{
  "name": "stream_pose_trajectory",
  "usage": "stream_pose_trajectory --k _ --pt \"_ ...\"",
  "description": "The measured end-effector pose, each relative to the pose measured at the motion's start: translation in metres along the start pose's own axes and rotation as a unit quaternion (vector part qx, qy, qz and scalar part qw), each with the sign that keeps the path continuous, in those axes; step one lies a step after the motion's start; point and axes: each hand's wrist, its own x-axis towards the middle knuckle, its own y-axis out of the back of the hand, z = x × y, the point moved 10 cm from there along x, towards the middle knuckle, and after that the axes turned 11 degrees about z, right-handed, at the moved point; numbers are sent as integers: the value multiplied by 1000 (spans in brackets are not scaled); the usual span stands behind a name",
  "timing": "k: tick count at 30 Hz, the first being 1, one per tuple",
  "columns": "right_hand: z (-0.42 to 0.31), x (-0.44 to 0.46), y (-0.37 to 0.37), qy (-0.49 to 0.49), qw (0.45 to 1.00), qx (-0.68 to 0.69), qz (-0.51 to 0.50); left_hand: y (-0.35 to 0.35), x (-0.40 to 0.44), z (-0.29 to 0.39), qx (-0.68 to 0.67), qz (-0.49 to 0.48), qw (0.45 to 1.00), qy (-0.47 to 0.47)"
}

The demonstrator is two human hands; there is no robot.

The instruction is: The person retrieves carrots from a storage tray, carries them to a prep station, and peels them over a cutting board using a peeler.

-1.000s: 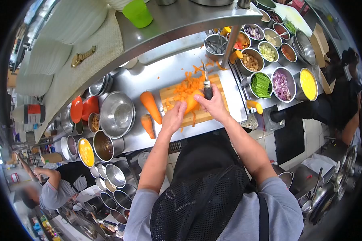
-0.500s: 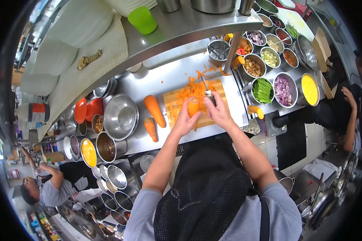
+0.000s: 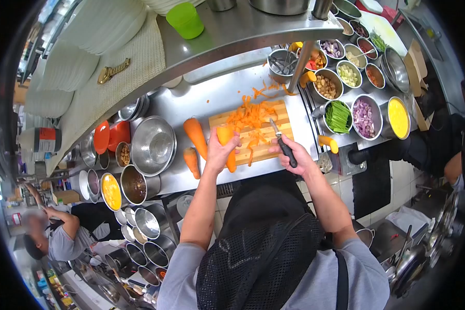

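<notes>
My left hand point(image 3: 219, 151) is wrapped round a peeled carrot point(image 3: 225, 134) over the left edge of a wooden cutting board point(image 3: 279, 111). In my right hand point(image 3: 298, 155) is a peeler point(image 3: 287, 150) with a black handle, its metal end pointing up and left over the board. Orange peelings point(image 3: 250, 116) lie heaped on the board, and some are scattered on the steel counter behind it. Left of the board rest a large carrot point(image 3: 195, 135) and a smaller carrot point(image 3: 191, 163).
Steel bowls point(image 3: 154, 146) and a pot of brown liquid point(image 3: 134, 184) stand left. Containers of green pieces point(image 3: 338, 117), chopped onion point(image 3: 364, 118) and yellow liquid point(image 3: 398, 118) stand right. A raised steel shelf point(image 3: 232, 44) crosses above. People are at far left and right.
My hands have moved apart. The carrot has gone left with my left hand, and the peeler has moved right and down, away from it.
</notes>
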Motion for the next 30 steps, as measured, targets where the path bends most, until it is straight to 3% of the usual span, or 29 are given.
stream_pose_trajectory --k 3,5,7,9,11,15,17,18,25,27,29,30 --pt "12 6 13 0 994 -91 55 -8 -1 -5 -2 -7 1000 18" --pt "18 2 9 4 996 -77 39 -9 0 -9 14 -11 1000 6" --pt "10 3 5 57 985 -153 46 -8 -2 -6 6 -2 1000 10" --pt "20 -4 -1 25 991 -132 -11 -1 -1 -7 0 12 1000 15" --pt "20 5 23 38 973 -197 115 12 8 -4 -99 46 994 -7" --pt "30 -18 -6 30 980 -192 33 50 35 5 -96 83 990 -53" --pt "23 -18 -1 67 962 -261 50 67 58 14 -32 149 988 -18" --pt "21 -15 1 86 953 -288 49 74 76 20 25 162 985 -45" --pt "10 -16 -1 148 914 -373 56 83 140 -10 225 104 967 56" --pt "5 -21 4 149 902 -388 119 95 152 -38 253 110 961 29" --pt "1 -24 1 154 897 -388 143 97 153 -20 487 178 830 -204" --pt "-2 -25 2 157 892 -391 163 95 151 -22 487 170 832 -202"
